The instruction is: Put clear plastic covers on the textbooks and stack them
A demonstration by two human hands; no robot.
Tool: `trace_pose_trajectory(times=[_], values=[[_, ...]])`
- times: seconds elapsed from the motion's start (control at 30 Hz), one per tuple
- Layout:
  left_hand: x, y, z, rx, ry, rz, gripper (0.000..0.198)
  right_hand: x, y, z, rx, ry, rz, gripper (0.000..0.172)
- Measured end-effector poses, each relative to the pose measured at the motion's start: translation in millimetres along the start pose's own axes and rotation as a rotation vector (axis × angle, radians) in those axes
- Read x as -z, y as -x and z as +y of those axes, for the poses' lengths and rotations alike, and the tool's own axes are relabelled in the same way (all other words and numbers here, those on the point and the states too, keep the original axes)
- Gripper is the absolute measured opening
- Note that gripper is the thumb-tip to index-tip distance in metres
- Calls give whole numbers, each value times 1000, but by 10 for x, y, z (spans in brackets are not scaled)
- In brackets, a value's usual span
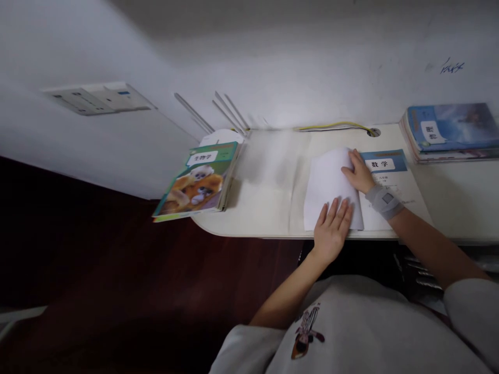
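Note:
A mathematics textbook (393,195) with a blue-and-white cover lies on the white desk near its front edge. Over its left side bends a blank white sheet (327,176); whether it is part of the book I cannot tell. My left hand (332,231) rests flat on the sheet's lower part, fingers stretched out. At the sheet's upper right edge lies my right hand (358,173), thumb spread from the fingers, a grey band around the wrist. Left of the sheet, what looks like a clear plastic film (268,176) covers the desk.
A stack of biology textbooks (198,182) sits at the desk's rounded left end, partly overhanging. Physics textbooks (456,127) are piled at the back right. A yellow and black cable (335,124) runs along the wall to a desk hole (374,133). Wall sockets (97,98) are at left.

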State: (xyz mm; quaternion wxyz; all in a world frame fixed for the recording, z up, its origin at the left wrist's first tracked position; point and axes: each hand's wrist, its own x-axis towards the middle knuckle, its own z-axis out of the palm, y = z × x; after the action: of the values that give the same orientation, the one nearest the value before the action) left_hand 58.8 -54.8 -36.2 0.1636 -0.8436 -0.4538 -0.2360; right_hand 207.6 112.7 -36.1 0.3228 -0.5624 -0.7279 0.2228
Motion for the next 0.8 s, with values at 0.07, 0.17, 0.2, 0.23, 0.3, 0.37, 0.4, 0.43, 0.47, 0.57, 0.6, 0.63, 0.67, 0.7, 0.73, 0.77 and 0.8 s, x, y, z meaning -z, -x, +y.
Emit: trace_pose_trajectory(times=[0.07,0.17,0.2,0.23,0.3,0.37,0.4,0.43,0.47,0.57,0.6,0.63,0.67,0.7,0.73,0.77,0.8], values=[[-1,15,35,10,-3,-16,43,2,7,-11,10,13,-30,64],[47,19,45,1,-4,-88,44,-9,20,-22,35,40,-59,64],[69,17,33,-6,-3,-110,44,-15,24,-22,44,48,-63,64],[90,15,17,-15,-2,-129,43,-22,28,-23,54,58,-68,64],[116,15,-13,-22,-1,-157,42,-32,35,-23,79,78,-83,65],[115,18,-17,-20,1,-176,42,-33,40,-27,100,94,-99,67],[106,20,-7,-19,3,-185,42,-29,40,-29,103,99,-105,68],[93,20,10,-19,4,-191,42,-23,39,-30,98,102,-110,69],[79,20,31,-20,5,-196,42,-15,37,-32,86,105,-113,70],[50,16,79,-20,14,-211,45,10,29,-38,52,111,-118,72],[48,16,82,-16,17,-217,45,16,28,-42,48,117,-120,72],[50,18,76,-13,18,-223,45,19,29,-48,51,124,-126,72],[53,22,65,-10,15,-226,45,20,31,-55,60,134,-133,71],[58,28,52,-9,10,-223,44,19,36,-63,73,145,-142,70],[62,35,39,-12,3,-217,43,16,41,-72,88,156,-153,70],[64,44,29,-20,-3,-210,42,12,47,-80,107,168,-167,69],[65,52,22,-27,-8,-204,41,7,53,-87,127,180,-181,70]])
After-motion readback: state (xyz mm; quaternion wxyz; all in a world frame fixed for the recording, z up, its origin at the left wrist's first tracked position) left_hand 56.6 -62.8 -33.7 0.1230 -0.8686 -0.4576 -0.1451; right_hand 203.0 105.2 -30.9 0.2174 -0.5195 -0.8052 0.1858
